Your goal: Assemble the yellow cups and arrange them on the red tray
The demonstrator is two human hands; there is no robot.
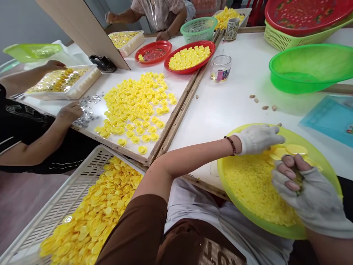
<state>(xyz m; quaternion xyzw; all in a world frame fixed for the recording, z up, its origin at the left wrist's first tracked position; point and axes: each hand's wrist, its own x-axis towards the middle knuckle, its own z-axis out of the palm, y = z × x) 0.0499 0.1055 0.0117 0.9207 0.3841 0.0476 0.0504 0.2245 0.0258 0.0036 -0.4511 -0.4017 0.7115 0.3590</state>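
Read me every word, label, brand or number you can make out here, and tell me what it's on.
"T", probably: pale print on the camera wearer's brown cloth shirt; the neighbouring letters are cut off or unclear.
Clear round glass jar: coloured label, too small and blurred.
Co-worker's black cloth shirt: pale print, unreadable.
Nothing else legible.

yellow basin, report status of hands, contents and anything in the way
Left hand over yellow basin, grip unclear. Right hand curled round a partly hidden object. Yellow pieces in the basin. Right hand blocks part of view.
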